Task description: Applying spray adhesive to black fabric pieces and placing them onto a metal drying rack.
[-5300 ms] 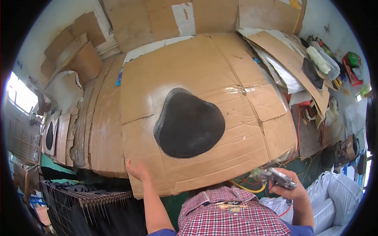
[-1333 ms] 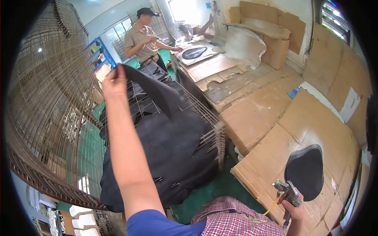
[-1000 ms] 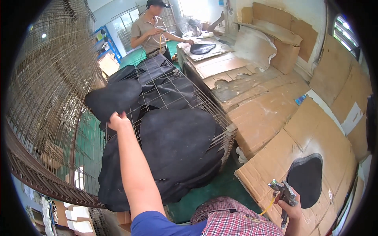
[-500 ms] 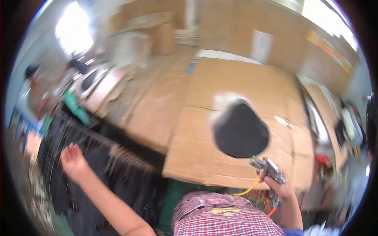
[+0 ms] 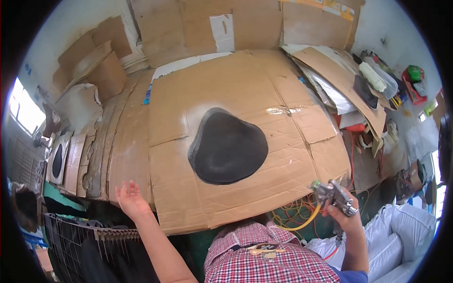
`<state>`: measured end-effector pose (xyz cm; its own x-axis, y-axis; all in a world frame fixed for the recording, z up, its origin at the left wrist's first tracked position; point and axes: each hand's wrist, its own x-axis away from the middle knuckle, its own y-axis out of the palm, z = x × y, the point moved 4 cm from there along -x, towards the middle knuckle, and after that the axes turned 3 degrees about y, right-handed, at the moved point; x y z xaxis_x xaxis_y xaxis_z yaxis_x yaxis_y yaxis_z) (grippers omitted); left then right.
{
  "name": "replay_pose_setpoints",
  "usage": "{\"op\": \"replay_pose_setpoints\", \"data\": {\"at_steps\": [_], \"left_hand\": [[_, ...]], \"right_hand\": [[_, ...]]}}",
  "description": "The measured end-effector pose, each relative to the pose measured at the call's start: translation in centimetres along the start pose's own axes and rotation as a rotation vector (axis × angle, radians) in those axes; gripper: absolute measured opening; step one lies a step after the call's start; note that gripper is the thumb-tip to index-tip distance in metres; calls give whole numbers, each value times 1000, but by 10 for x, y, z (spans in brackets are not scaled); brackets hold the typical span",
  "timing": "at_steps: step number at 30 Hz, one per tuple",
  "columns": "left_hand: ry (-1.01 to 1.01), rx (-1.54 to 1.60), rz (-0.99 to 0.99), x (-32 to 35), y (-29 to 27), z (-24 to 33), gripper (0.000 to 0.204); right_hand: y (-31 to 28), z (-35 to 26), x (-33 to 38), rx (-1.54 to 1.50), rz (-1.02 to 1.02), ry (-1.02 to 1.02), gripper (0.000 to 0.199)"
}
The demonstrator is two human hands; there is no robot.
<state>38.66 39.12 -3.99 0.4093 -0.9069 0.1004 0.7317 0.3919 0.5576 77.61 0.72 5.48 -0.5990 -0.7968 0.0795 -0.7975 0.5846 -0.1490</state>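
Note:
A spray gun with a yellow hose at its front is gripped in my right hand, off the near right edge of the cardboard. On the cardboard sheet lies a flat black piece with rounded corners, a greyish band along its left and upper border. A pale sprayed haze marks the cardboard beside it. My left hand hangs over the sheet's near left edge, fingers apart and holding nothing. Neither hand touches the black piece.
Left of me stands a wire rack with dark pieces. Leaning cardboard and clutter line the right side. Tangled hoses lie below the near edge, by white sacks. Another black piece lies far left; a person is partly visible there.
My view has swung to the right, so the cardboard and black piece sit further left. My left hand has come from over the rack to the cardboard's edge. The spray gun stays in my right hand.

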Motion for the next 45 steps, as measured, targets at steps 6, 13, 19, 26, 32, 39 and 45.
{"op": "replay_pose_setpoints", "data": {"at_steps": [6, 13, 19, 26, 32, 39, 45], "left_hand": [[-46, -29, 48, -4, -23, -24, 62], [-110, -64, 45, -6, -39, -60, 62], [-141, -102, 88, 3, -52, -75, 60], [-171, -145, 146, -5, -74, -91, 61], [-229, -194, 101, 1, -73, -147, 55], [-374, -638, -189, 28, -61, -228, 22], [-282, -952, -362, 47, -28, -251, 19]], "right_hand": [[-5, 7, 29, 80, -110, 107, 48], [38, 2, 6, -100, -144, 28, 53], [15, -2, -2, -32, 67, 29, 52], [0, 6, 30, 50, 31, 113, 50], [19, 1, 23, -83, -282, 110, 56], [6, -21, -2, -120, -47, 19, 50], [-19, -9, 5, 98, -236, 59, 43]]}}
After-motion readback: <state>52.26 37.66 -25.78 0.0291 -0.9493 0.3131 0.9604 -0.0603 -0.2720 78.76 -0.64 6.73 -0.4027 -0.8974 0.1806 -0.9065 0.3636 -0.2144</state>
